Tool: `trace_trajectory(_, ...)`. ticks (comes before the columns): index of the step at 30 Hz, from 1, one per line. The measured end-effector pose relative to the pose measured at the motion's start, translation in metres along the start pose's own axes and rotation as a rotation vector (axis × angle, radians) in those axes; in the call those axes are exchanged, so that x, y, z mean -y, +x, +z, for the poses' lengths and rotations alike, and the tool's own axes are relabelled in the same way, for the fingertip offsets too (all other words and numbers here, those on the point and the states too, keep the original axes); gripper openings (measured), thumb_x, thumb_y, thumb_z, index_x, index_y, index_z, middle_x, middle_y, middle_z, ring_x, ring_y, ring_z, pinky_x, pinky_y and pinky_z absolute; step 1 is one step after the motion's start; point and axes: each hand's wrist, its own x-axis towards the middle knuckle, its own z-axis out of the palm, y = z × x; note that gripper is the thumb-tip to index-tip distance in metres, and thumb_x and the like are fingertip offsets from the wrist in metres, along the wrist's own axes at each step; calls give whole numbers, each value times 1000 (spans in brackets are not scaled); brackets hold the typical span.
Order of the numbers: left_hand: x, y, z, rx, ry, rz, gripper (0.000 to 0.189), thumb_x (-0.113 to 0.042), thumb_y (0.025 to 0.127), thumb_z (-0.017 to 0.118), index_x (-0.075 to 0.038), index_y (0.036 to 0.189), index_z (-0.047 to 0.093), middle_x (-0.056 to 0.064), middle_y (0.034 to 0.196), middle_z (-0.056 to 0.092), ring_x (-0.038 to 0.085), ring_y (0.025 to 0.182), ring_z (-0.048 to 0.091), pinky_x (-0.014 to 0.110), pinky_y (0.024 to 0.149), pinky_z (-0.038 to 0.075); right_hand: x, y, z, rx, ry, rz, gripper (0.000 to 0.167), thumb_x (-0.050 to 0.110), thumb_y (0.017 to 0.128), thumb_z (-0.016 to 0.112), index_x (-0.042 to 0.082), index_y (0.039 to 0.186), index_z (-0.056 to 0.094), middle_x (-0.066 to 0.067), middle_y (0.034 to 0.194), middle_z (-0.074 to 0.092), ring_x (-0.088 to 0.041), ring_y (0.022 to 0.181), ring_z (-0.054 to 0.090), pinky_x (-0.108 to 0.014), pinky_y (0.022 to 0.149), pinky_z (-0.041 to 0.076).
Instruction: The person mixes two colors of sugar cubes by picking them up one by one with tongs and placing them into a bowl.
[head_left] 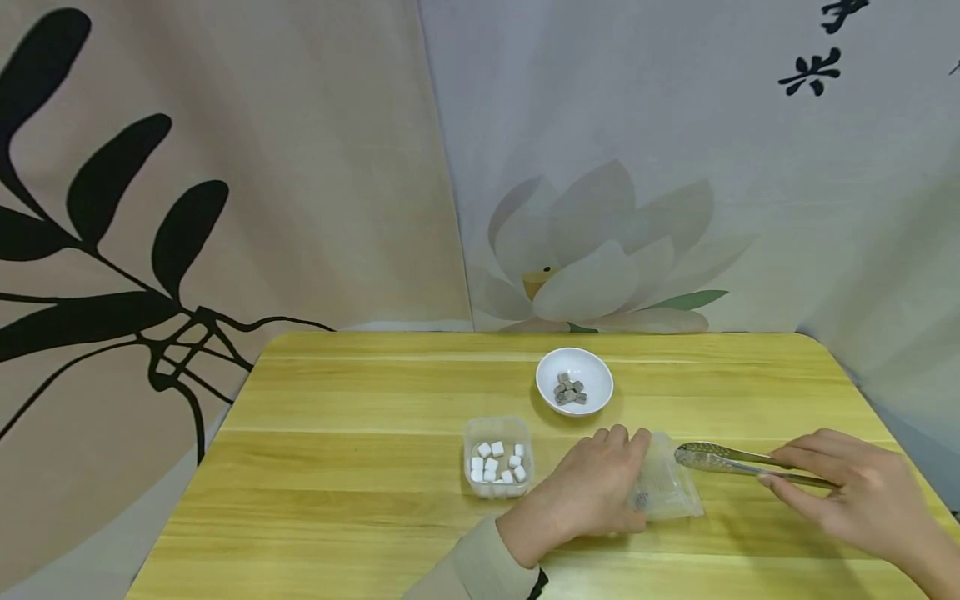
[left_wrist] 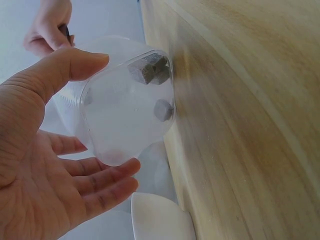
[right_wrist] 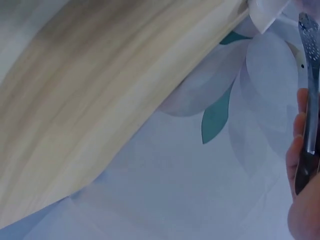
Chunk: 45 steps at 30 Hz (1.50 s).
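My left hand (head_left: 588,492) holds a clear plastic container (head_left: 671,487), its thumb on one side and fingers on the other. In the left wrist view the container is tipped on its side, its base towards the camera. A few grey cubes (left_wrist: 150,69) show through the plastic, down at the side near the table. My right hand (head_left: 862,492) grips metal tongs (head_left: 731,460) by the handle end. Their perforated tips point left and overlap the container's right side in the head view. The right wrist view catches only part of the tongs (right_wrist: 311,105) at its edge.
A white bowl (head_left: 551,383) with several grey cubes stands behind the left hand. Left of that hand is a clear square tub (head_left: 498,428) holding several white cubes (head_left: 491,467). All stand on a wooden table (head_left: 337,467), with a printed curtain (head_left: 360,167) behind its far edge.
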Motion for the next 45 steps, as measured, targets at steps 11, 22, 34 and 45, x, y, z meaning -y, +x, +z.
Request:
trace_trajectory(11,1,1,1,-5,2,0,79,-49,71,93,-14,128,51,-6,94,46,7,81,43,20,65,39,-9,22,-4,-32,-54,69,66,69,98,54,13,72,78,3,69,69,-2,56,53,-19,45,38)
trace_trajectory(22,1,1,-1,-13,0,1,80,-48,70,93,-14,129,52,-7,94,46,7,81,43,19,65,39,-21,56,30,-127,6,10,64,66,96,60,10,71,80,-2,69,71,-15,56,60,-22,47,41)
trace_trajectory(34,1,0,-3,-6,-2,5,81,-50,70,93,-15,130,52,-7,94,46,7,80,44,19,66,38,-20,81,67,-79,73,50,60,65,97,59,14,78,83,0,76,75,-16,59,63,-24,50,43)
trace_trajectory(45,1,-1,-2,-12,12,14,81,-51,70,94,-14,129,52,-7,93,46,7,79,43,19,64,37,-18,78,78,8,66,137,61,67,94,61,11,88,84,-6,87,78,-26,70,70,-32,54,49)
